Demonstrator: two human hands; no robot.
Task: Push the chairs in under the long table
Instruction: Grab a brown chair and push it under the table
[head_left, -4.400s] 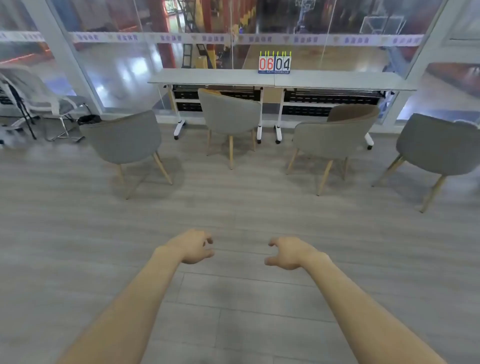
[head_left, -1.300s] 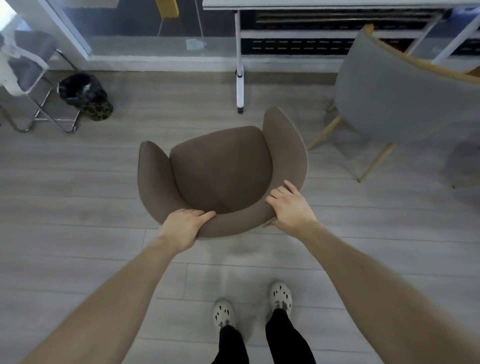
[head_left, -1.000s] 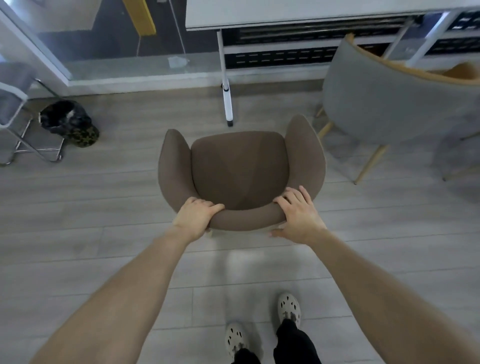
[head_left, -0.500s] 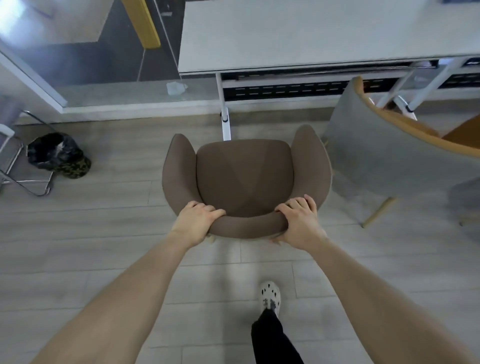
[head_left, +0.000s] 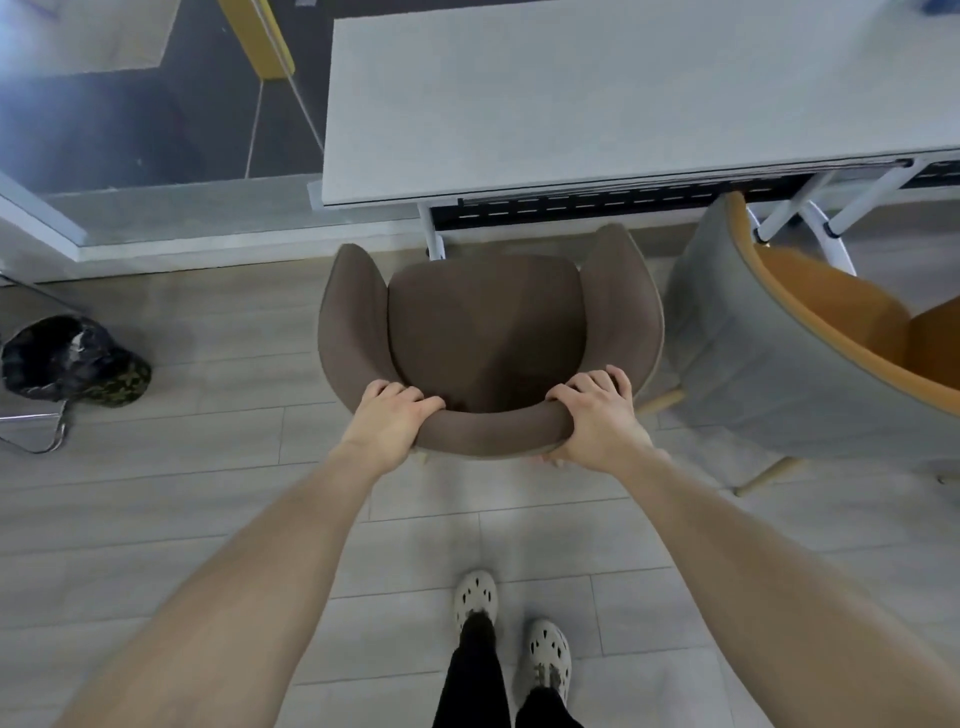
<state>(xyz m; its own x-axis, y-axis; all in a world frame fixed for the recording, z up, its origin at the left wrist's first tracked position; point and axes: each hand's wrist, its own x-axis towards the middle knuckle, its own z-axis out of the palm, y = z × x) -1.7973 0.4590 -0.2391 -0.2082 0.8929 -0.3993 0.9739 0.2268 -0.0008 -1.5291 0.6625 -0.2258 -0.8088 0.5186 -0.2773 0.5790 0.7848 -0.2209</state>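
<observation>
- The brown chair stands on the wooden floor facing the desk, its back toward the person. The seat lies wholly short of the desk's near edge, and only the tips of the armrests come close to it.
- The left hand holds the top of the backrest at its left end. The grip is closed, with the fingers curled over the rim onto the inner side.
- The right hand holds the backrest at its right end in the same way, fingers wrapped over the top and the thumb behind.
- A white desk leg comes down right ahead of the seat's front edge, left of its middle, between the two armrests.
- A dark perforated panel runs under the desk top, behind that leg.
- A grey chair with an orange inside stands just beside the brown chair's right armrest. I cannot tell whether the two touch. More white legs rise behind it.
- To the left, well apart, a dark camouflage cap lies on the floor beside a bent metal tube.
- A glass wall runs behind the desk's left end.
- The person's pale perforated shoes stand behind the chair.
</observation>
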